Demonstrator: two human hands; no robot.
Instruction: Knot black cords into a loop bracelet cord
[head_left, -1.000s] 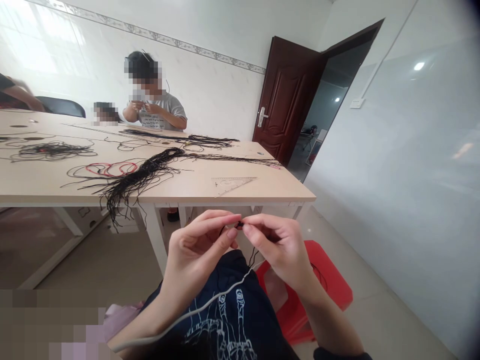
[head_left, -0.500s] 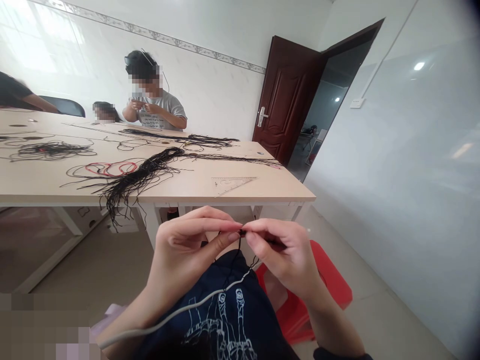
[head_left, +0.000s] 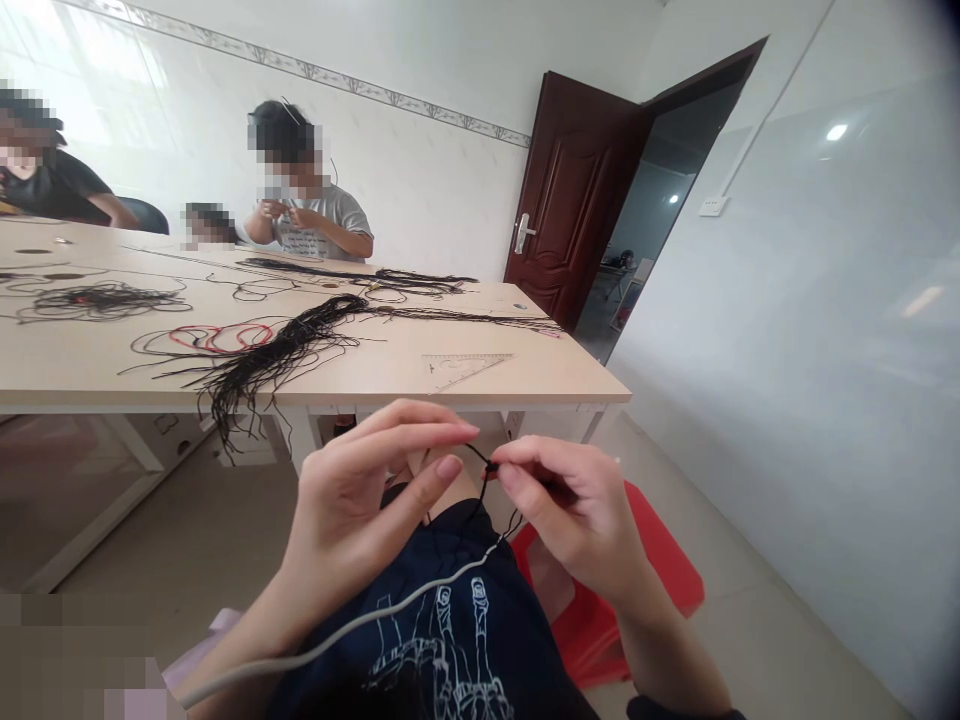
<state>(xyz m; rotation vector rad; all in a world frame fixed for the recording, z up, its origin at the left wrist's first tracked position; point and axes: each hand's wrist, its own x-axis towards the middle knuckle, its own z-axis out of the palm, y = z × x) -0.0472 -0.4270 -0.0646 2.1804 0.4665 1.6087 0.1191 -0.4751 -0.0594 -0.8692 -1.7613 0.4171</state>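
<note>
Between the thumb and forefinger of my right hand [head_left: 574,500], a black cord [head_left: 491,467] is pinched at a small dark knot. Loose ends of the cord hang below it over my lap, and one end rises up and left towards the other hand. My left hand [head_left: 382,490] is just left of the knot, its thumb and forefinger apart with a gap between the tips. Whether the rising end touches the back of its fingers is hidden. A pale cable [head_left: 360,615] runs across the dark printed shirt below both hands.
Ahead is a wooden table [head_left: 375,375] bearing a black cord bundle [head_left: 292,340], a red cord [head_left: 217,338] and a clear set square [head_left: 465,368]. A red stool [head_left: 664,550] stands at right. Co-workers, one in a grey shirt [head_left: 330,220], sit across the table.
My left thumb and forefinger have parted and drawn left, off the knot. The right hand keeps its pinch almost in place. At far left, a co-worker has leaned further into view.
</note>
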